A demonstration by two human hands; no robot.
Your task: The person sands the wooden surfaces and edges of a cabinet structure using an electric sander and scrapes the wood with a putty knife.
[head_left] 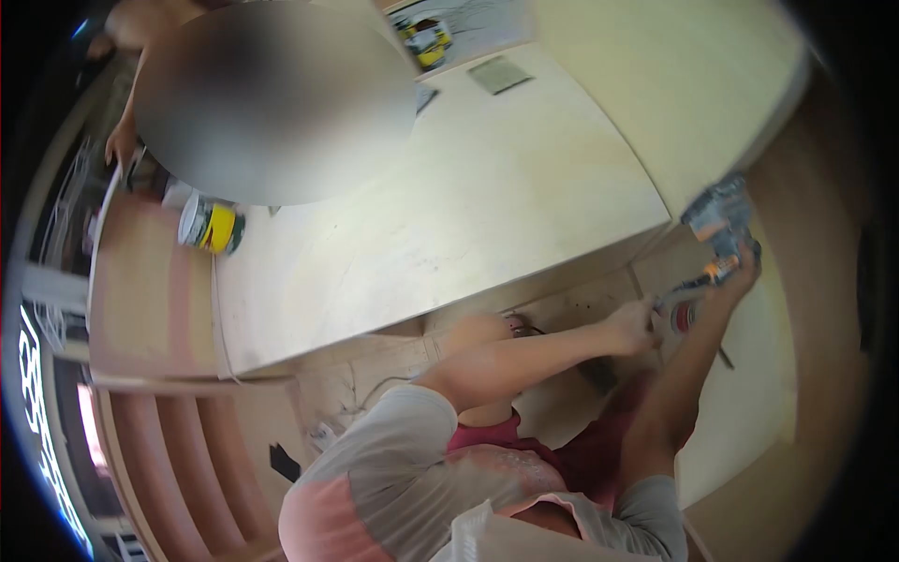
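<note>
My right hand (746, 267) grips the orange-and-dark handle of a power sander (721, 220), whose grey head rests near the upright pale wooden panel (655, 84). Lower and to the left, my left hand (637, 326) is closed around a grey cord (670, 298) that runs to the tool's rear end. Whether the sander's pad touches the wood cannot be made out. A round can with a red band (685, 317) sits just behind my hands. My bent legs are below my arms, partly hidden by them.
A large pale board (449, 215) spans the middle. A yellow-labelled can (213, 225) stands at its left, another can (426, 39) at the back, near a greenish square sheet (499, 75). Another person's hand (122, 145) is at upper left. Open shelving (178, 450) stands lower left.
</note>
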